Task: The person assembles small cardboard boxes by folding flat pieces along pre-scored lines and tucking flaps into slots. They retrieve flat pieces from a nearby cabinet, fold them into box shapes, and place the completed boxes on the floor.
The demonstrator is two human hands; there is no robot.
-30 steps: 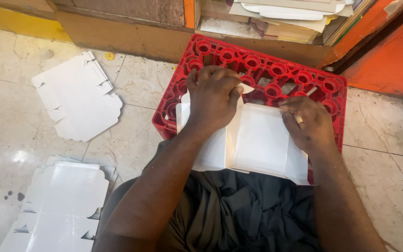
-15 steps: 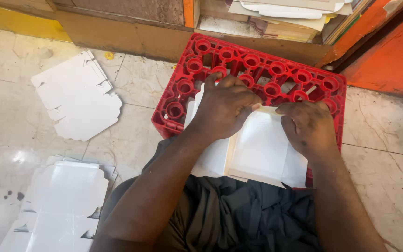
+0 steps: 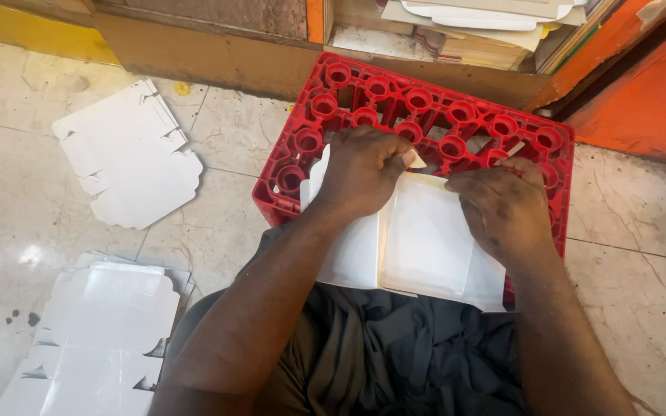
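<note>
A white cardboard box blank (image 3: 425,239) lies on an upturned red plastic crate (image 3: 348,96) in front of me, with its side walls partly folded up. My left hand (image 3: 364,169) presses down on the blank's far left corner and pinches a small flap there. At the far right edge, my right hand (image 3: 502,208) grips the folded wall with curled fingers. Both forearms reach over my dark trousers (image 3: 379,354).
A flat white box blank (image 3: 129,154) lies on the marble floor to the left. A stack of more blanks (image 3: 94,339) sits at the lower left. A wooden shelf base (image 3: 217,54) and stacked paper goods (image 3: 472,31) stand behind the crate; an orange panel (image 3: 641,92) is at right.
Both hands have slid nearer to me along the blank's far edge. The blank's walls now stand more folded up, and more of the crate's far side shows.
</note>
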